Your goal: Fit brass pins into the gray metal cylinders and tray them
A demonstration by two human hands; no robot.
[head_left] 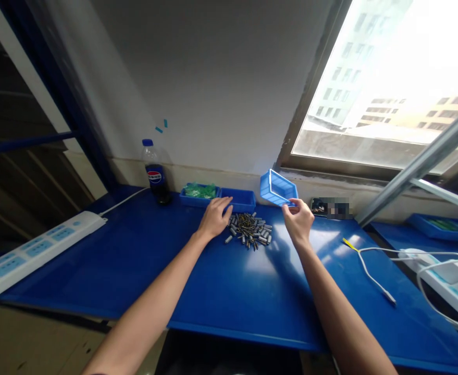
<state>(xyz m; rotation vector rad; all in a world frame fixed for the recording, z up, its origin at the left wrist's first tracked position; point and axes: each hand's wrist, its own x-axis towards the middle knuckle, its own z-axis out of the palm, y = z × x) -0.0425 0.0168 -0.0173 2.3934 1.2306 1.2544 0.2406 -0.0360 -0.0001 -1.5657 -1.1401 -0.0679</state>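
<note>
The right hand point(298, 219) pinches a light blue box point(267, 188) by its low edge, with the thumb and fingers pressed together. The box is up in the air and tipped, near the back edge of the tabletop point(143, 276). The left hand point(215, 216) is away from the box, with its fingers a bit spread and reaching over a dark blue tray point(242, 199). I can't tell if they touch it. A pile of little metal bits point(250, 228) lies between the two hands, in front of that tray.

By the back edge, another tray point(186, 201) holds green stuff point(199, 191). Near the back left corner stands a bottle point(155, 177) with a blue cap. Its label has a round red, white and blue Pepsi sign. The words on it are too small to read. A white cord point(373, 275) with a yellow tag lies near the right edge.
</note>
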